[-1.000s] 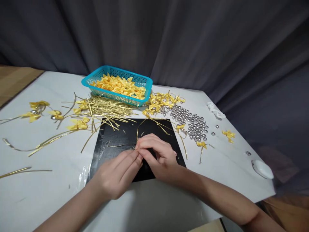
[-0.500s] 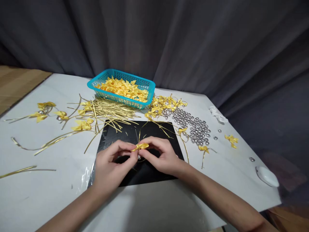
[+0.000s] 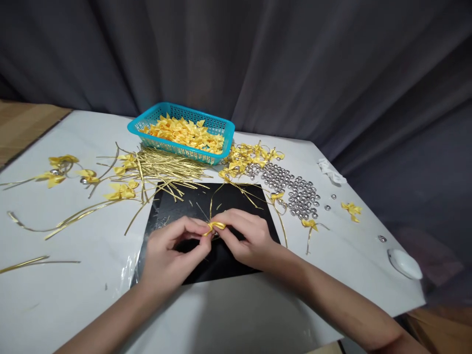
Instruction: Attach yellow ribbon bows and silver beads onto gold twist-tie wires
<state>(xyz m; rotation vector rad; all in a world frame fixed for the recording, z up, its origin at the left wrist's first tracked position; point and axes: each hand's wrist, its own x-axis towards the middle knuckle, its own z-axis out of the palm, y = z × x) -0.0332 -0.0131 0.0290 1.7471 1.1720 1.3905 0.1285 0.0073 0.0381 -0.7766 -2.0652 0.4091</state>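
Observation:
Over a black mat (image 3: 236, 268), both my hands pinch one small yellow ribbon bow (image 3: 214, 225). My left hand (image 3: 179, 250) grips its left end between thumb and forefinger. From the other side, the thumb and forefinger of my right hand (image 3: 247, 236) close on the bow's right end. A gold wire tie (image 3: 211, 201) rises from behind the bow. Just below the bow a silvery bit shows between the fingertips, mostly hidden by them.
A blue basket (image 3: 180, 147) of yellow bows stands at the back, with gold ties (image 3: 165, 167) heaped before it. Silver beads (image 3: 295, 189) lie to the right, near finished-looking bows with ties (image 3: 247, 157). A white oval object (image 3: 404, 264) sits by the right edge.
The bow has tilted between my fingertips, and the silver bead below it is now more hidden. Both hands keep their pinch. The view has shifted slightly.

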